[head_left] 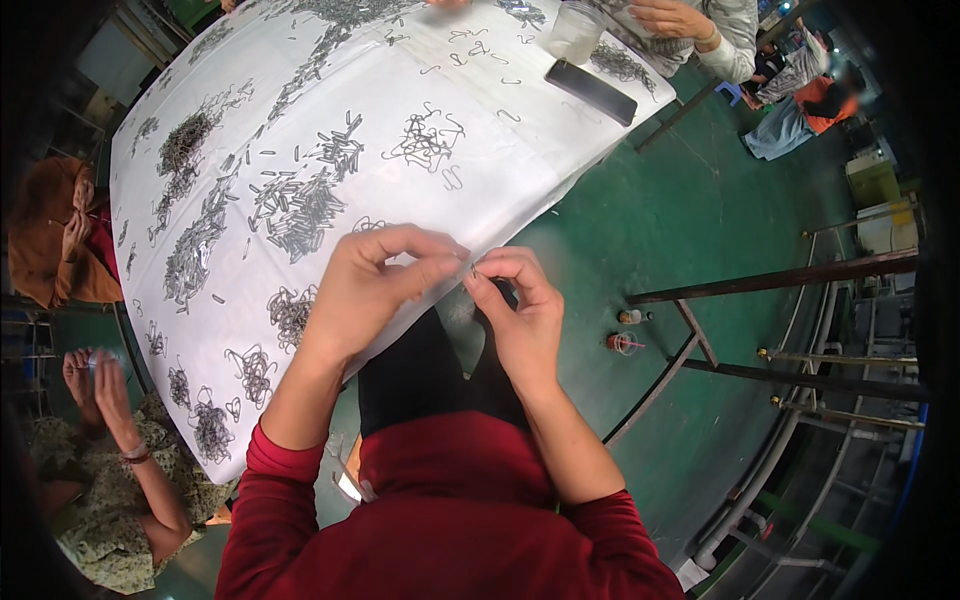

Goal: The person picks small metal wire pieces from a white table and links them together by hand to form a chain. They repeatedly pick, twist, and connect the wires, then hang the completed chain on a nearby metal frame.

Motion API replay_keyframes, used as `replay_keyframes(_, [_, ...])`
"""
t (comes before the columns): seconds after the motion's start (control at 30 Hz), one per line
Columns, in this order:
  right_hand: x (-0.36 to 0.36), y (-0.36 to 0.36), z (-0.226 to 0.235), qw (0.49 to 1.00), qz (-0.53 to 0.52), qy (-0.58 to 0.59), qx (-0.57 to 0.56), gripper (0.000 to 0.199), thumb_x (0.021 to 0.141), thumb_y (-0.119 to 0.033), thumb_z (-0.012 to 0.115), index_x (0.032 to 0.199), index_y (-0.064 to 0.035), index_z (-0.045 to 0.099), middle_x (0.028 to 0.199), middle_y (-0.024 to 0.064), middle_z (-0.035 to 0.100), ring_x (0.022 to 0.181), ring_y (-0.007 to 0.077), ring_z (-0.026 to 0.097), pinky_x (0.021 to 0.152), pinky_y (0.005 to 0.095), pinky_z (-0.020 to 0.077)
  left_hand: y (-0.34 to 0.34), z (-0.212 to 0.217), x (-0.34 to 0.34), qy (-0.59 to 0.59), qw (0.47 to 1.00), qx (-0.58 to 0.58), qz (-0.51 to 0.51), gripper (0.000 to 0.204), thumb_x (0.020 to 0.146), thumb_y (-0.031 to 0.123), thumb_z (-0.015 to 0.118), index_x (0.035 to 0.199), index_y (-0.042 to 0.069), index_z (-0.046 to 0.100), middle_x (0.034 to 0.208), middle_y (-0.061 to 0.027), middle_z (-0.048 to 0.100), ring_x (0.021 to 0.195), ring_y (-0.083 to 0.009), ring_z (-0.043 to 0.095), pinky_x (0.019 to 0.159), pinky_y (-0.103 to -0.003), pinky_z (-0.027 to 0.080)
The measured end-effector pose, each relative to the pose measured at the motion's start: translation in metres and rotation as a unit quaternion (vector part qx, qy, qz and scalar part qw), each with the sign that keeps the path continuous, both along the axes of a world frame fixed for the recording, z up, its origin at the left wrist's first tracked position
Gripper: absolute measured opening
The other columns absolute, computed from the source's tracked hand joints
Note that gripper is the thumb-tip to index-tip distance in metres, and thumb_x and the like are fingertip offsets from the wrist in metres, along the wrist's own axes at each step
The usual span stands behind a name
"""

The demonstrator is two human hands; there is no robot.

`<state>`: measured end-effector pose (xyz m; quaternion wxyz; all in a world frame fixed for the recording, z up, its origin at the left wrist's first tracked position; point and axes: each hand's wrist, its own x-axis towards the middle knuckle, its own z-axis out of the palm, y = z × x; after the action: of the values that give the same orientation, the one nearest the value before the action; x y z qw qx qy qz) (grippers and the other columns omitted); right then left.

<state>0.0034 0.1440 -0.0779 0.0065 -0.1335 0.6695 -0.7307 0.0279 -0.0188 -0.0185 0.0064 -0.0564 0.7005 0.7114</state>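
Observation:
Both my hands meet just off the near edge of a white-covered table (515,175), fingertips almost touching. My left hand (372,280) is closed in a pinch, and whatever lies between its thumb and forefinger is too small to name. In my right hand (525,315), thumb and forefinger pinch a small dark metal piece (474,270), mostly hidden by the fingers. Beyond my left hand lies a heap of short, shiny metal pieces (300,212). Bent wire hooks (425,140) form a loose pile farther off. More tangled hooks (290,318) lie beside my left forearm.
A black phone (592,92) and a clear plastic tub (577,35) stand at the far right corner. Co-workers' hands show at far right (675,18) and left (108,395). Right of me are a dark metal frame (760,278) and a drink cup (624,343) on the green floor.

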Motion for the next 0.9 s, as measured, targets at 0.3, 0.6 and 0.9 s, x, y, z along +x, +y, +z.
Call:
replay_keyframes(0.3, [0.002, 0.0, 0.006, 0.997, -0.014, 0.065, 0.038, 0.008, 0.08, 0.001, 0.07, 0.083, -0.0014, 0.063, 0.091, 0.0033, 0.06, 0.083, 0.0118, 0.056, 0.077, 0.0237, 0.0447, 0.015, -0.005, 0.007, 0.056, 0.998, -0.016, 0.005, 0.006, 0.084, 0.004, 0.07, 0.09, 0.002, 0.069, 0.096, -0.0016, 0.066, 0.085, -0.0069, 0.059, 0.065, -0.019, 0.046])
replay_keyframes(0.6, [0.003, -0.001, 0.009, 0.996, -0.039, 0.063, 0.04, 0.012, 0.077, 0.002, 0.071, 0.085, -0.0022, 0.064, 0.089, 0.0069, 0.061, 0.083, 0.0168, 0.061, 0.075, 0.0272, 0.0473, 0.025, -0.014, 0.007, 0.082, 0.995, -0.011, 0.06, 0.009, 0.084, 0.004, 0.069, 0.093, 0.003, 0.071, 0.087, -0.0016, 0.069, 0.079, -0.007, 0.061, 0.066, -0.021, 0.045])
replay_keyframes(0.9, [0.007, -0.006, 0.009, 0.996, -0.072, 0.03, 0.038, 0.012, 0.077, 0.002, 0.072, 0.085, -0.0028, 0.064, 0.089, 0.0067, 0.061, 0.082, 0.0152, 0.061, 0.074, 0.0266, 0.0475, 0.036, -0.025, 0.008, 0.146, 0.978, -0.08, 0.123, 0.01, 0.085, 0.006, 0.067, 0.095, 0.003, 0.07, 0.091, -0.004, 0.071, 0.081, -0.009, 0.063, 0.07, -0.023, 0.046])
